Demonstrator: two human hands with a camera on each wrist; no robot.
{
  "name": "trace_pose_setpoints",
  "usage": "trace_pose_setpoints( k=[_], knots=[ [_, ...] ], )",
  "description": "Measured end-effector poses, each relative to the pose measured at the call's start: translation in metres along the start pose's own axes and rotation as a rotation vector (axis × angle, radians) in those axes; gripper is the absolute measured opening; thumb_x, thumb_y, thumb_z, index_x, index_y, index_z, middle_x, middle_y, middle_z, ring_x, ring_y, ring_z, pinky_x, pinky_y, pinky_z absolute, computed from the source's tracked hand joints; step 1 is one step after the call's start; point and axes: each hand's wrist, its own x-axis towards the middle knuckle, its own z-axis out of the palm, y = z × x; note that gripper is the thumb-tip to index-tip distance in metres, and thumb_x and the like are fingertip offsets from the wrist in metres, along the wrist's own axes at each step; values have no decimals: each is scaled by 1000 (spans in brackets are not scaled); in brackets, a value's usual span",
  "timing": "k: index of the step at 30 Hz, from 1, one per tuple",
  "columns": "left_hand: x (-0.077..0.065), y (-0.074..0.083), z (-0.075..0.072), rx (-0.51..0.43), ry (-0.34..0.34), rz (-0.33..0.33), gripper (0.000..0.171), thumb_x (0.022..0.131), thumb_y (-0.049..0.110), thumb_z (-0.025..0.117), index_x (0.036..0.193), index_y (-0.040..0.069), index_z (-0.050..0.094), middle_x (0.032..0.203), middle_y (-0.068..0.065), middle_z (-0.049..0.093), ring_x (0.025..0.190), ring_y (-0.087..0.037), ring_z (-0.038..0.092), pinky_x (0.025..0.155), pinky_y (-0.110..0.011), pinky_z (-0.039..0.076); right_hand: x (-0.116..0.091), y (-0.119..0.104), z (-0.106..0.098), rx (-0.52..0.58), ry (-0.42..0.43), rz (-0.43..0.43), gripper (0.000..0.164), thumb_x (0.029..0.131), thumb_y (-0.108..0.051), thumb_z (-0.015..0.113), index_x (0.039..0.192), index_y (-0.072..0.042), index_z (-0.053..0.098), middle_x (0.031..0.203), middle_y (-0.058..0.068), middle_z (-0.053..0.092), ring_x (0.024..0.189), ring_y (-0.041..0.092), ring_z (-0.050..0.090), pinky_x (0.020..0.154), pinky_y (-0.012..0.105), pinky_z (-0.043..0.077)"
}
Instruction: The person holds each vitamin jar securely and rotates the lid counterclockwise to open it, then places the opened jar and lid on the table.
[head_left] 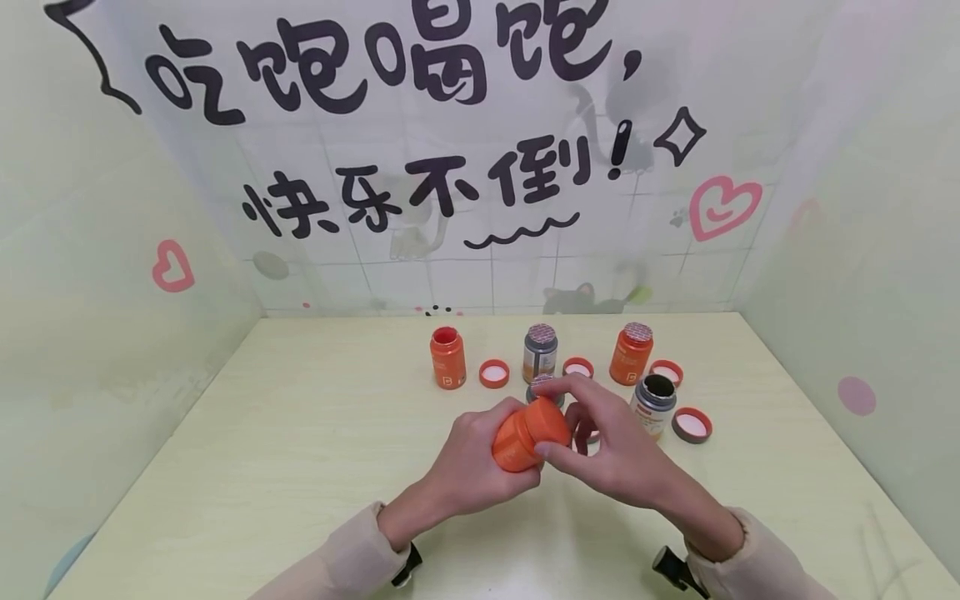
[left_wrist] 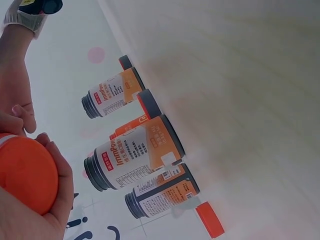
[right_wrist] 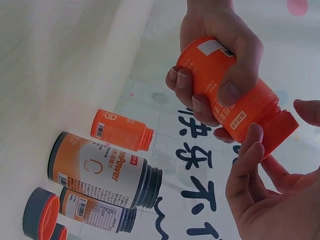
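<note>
My left hand (head_left: 468, 462) grips an orange bottle (head_left: 512, 446) round its body, tilted above the table with its capped end to the right. The label of that bottle shows white print in the right wrist view. At the capped end, my right hand (head_left: 618, 446) pinches the orange screw cap (right_wrist: 282, 132) between thumb and fingers. The cap sits on the bottle's neck. Just behind the hands stands a grey bottle (head_left: 546, 385), partly hidden by the right hand's fingers. Close beside the right hand is a grey-and-white bottle (head_left: 654, 408) with an uncovered mouth.
Further back stand an uncapped orange bottle (head_left: 448, 362), a foil-sealed grey bottle (head_left: 540, 357) and a foil-sealed orange bottle (head_left: 632, 357). Caps lie upturned beside them, including a red one (head_left: 494, 374) and a grey-edged one (head_left: 692, 424). Walls enclose the table (head_left: 300, 417) at back and sides.
</note>
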Motion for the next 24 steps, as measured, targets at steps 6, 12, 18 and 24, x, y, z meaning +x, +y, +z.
trace_pose_setpoints(
  k=[6, 12, 18, 24],
  knots=[
    [0, 0, 0, -7, 5, -2, 44, 76, 18, 82, 115, 17, 62, 89, 8, 71, 72, 1, 60, 67, -21, 55, 3, -3, 1, 1, 43, 108, 50, 84, -27, 85, 128, -20, 62, 125, 1, 67, 64, 10, 60, 58, 26, 54],
    [0, 1, -1, -5, -4, -12, 43, 77, 19, 82, 114, 18, 62, 89, 8, 71, 72, 0, 61, 68, -22, 56, 3, -3, 0, -19, 63, 183, 39, 82, -31, 86, 114, -22, 65, 102, -4, 67, 65, 13, 61, 57, 26, 53],
    [1, 1, -1, 8, -4, -9, 44, 76, 19, 82, 115, 17, 62, 89, 9, 70, 72, 0, 60, 68, -22, 55, 3, -1, 0, -39, 51, 139, 42, 83, -30, 85, 120, -24, 66, 103, -7, 68, 66, 11, 60, 57, 26, 54],
    [0, 1, 0, 11, -9, -18, 46, 76, 20, 83, 116, 17, 61, 91, 9, 71, 73, 0, 61, 69, -22, 55, 2, 0, -2, -7, 1, 31, 48, 85, -19, 83, 129, -20, 63, 110, -5, 67, 64, 8, 60, 57, 26, 54]
  ],
)
